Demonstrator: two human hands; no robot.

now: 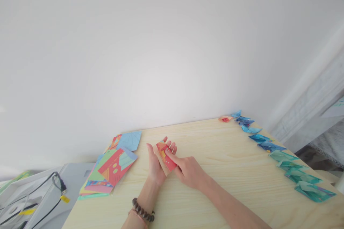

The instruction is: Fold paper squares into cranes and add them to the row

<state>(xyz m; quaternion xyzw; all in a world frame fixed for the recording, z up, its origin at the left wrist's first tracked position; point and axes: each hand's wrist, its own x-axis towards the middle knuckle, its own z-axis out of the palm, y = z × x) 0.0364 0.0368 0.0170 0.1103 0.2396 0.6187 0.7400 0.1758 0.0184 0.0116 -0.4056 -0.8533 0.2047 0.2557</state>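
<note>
A small folded piece of red and orange paper [166,155] lies across my left hand [156,164], which is palm up on the wooden table [215,186] with its fingers stretched under the paper. My right hand [188,170] comes in from the right and presses its fingers and thumb onto the paper's lower right edge, pinching it. A dark bead bracelet [143,210] is on my left wrist.
A loose stack of coloured patterned paper sheets [111,168] lies at the table's left edge. Several folded blue and teal paper shapes [282,157] line the right edge, with one orange one [225,118] at the far corner. A grey device with cables [40,196] sits lower left. A white wall is behind.
</note>
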